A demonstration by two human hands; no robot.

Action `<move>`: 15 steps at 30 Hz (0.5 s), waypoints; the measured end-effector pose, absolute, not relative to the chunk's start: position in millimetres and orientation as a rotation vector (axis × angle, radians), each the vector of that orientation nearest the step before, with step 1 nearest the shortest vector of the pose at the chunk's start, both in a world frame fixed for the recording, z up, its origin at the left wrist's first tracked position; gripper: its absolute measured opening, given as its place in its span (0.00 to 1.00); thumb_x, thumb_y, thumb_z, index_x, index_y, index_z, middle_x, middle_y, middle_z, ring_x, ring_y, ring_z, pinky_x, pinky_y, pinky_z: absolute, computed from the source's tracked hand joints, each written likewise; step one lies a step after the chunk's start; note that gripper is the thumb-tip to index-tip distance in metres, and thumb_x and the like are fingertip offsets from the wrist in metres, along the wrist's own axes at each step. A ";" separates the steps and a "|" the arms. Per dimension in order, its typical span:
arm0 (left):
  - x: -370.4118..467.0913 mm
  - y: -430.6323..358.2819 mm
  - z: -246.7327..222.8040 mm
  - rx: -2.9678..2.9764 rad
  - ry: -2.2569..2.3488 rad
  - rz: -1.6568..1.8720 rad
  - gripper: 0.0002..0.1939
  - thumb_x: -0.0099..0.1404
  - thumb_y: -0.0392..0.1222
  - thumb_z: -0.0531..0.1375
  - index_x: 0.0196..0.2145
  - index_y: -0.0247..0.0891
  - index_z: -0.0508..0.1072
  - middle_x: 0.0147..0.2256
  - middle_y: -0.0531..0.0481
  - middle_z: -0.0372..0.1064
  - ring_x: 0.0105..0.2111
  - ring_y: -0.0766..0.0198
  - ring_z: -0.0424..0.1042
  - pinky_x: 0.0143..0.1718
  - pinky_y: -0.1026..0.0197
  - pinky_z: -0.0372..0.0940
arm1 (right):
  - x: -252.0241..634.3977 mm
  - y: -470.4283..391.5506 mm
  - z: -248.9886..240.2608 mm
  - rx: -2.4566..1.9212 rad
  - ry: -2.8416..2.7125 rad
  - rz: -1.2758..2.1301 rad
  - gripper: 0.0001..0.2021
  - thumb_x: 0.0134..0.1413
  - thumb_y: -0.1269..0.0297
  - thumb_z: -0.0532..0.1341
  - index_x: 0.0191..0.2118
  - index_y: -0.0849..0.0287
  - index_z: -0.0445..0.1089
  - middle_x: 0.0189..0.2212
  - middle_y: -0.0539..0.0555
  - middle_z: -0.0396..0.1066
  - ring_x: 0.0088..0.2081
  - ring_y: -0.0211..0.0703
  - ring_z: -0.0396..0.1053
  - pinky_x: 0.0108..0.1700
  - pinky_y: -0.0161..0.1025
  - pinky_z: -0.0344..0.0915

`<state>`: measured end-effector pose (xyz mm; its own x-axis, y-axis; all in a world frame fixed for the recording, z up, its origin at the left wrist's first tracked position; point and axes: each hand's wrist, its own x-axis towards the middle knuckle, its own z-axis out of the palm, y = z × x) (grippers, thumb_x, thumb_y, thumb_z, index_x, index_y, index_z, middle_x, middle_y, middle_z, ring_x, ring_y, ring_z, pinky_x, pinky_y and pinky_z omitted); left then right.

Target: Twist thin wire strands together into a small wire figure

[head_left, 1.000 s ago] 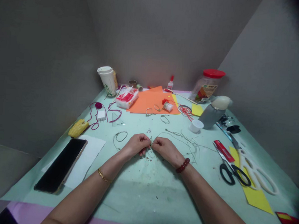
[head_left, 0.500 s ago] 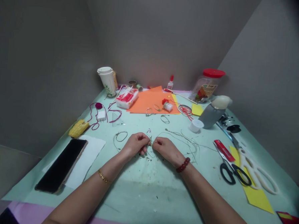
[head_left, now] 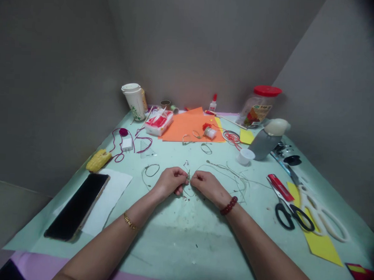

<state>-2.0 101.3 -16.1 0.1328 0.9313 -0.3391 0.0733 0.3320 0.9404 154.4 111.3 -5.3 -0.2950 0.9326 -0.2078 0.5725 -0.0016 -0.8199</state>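
Close together over the middle of the table, my left hand and my right hand are both closed in a pinch. Between the fingertips is a thin greenish cord, with a small knotted part that is too fine to make out. Each hand pinches one side of it. Loose strands of the same cord trail off to the right. A looped cord lies to the left of my left hand. Tiny beads or scraps are scattered on the table below the fingers.
Black-handled scissors, white-handled scissors and a red box cutter lie right. A phone rests left on white paper. A small white cup, pump bottle and orange paper stand or lie farther back.
The left fingers have shifted very slightly at the cord. Both hands otherwise keep their place, and the things around them have not moved.
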 end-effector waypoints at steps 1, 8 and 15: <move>-2.0 101.2 -16.0 1.053 1.282 0.836 0.07 0.54 0.31 0.56 0.33 0.35 0.65 0.25 0.52 0.71 0.12 0.75 0.60 0.12 0.71 0.57 | 154.4 111.3 -5.1 -1.548 -1.883 1.215 0.06 0.43 0.68 0.53 0.20 0.59 0.59 0.18 0.47 0.57 0.22 0.33 0.53 0.24 0.32 0.48; -0.5 101.9 -15.7 1.051 1.304 0.825 0.09 0.54 0.30 0.55 0.34 0.36 0.64 0.24 0.54 0.70 0.12 0.74 0.61 0.11 0.70 0.56 | 153.9 111.4 -5.4 -1.553 -1.888 1.194 0.06 0.43 0.69 0.54 0.20 0.60 0.60 0.18 0.47 0.59 0.22 0.34 0.53 0.24 0.33 0.48; -1.4 103.2 -13.0 1.106 1.276 0.758 0.04 0.57 0.37 0.58 0.28 0.34 0.67 0.24 0.52 0.68 0.13 0.75 0.61 0.12 0.70 0.56 | 153.8 111.5 -4.5 -1.561 -1.896 1.179 0.07 0.43 0.70 0.54 0.19 0.60 0.59 0.17 0.47 0.58 0.22 0.33 0.52 0.24 0.33 0.48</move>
<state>-1.4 103.2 -13.0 0.1792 0.9193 -0.3503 0.1328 0.3302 0.9345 153.8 111.5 -4.5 -0.2856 0.9388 -0.1927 0.5882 0.0130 -0.8086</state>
